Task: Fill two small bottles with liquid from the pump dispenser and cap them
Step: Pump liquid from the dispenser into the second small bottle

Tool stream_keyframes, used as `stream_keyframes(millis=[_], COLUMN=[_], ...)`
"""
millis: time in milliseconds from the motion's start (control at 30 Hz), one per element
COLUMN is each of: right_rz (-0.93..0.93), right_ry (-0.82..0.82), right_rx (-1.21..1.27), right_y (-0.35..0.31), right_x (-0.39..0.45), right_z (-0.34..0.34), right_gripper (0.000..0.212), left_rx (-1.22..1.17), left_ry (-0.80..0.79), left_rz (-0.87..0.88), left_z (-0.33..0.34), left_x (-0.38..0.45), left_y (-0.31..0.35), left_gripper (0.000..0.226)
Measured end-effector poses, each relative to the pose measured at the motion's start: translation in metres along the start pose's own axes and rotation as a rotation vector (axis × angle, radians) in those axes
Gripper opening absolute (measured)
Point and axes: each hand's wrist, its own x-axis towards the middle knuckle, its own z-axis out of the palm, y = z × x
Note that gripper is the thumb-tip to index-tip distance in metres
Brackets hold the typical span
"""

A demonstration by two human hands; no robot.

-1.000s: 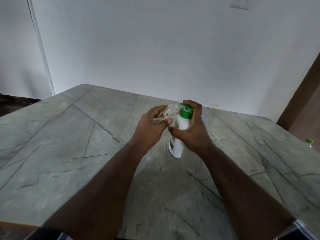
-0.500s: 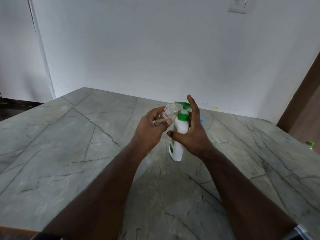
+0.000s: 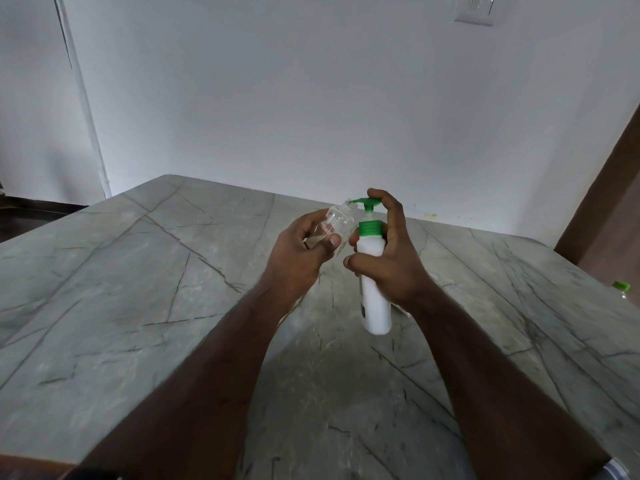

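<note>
Currently left hand (image 3: 294, 251) pinches tilted small bottle (image 3: 337, 221), mouth just left of nozzle; right hand (image 3: 388, 251) grips pump dispenser (image 3: 374, 278), finger curled on pump head

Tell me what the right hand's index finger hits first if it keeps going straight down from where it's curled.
The right hand grips the white pump dispenser, index finger curled over the green pump head. Going straight down, it would meet that pump head first; it looks to be touching already, though contact is hard to confirm.

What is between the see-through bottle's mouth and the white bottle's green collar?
The green pump spout, seen in the head view. Its tip meets the clear bottle mouth, above the pump dispenser collar.
</note>
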Motion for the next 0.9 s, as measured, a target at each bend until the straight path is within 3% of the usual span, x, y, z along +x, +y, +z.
stream_keyframes(millis=[333,633,900], right_rz=[-0.016,-0.014,-0.009], right_ry=[0.055,0.031,0.084], right_rx=[-0.074,-0.062,-0.109], right_y=[-0.0008,0.0010,-0.0013], right_x=[0.0005,0.0000,0.0009], right_z=[0.0008,0.0030,-0.0009], right_gripper=[0.086,0.100,0.080], left_rx=[0.053,0.019,0.041], left_ry=[-0.013,-0.001,-0.012], left_rz=[-0.011,-0.023,-0.026], left_z=[0.0021,0.0021,0.0030], left_x=[-0.0009,-0.0008,-0.0012], left_y=[0.0005,0.0000,-0.0001], left_gripper=[0.045,0.044,0.047])
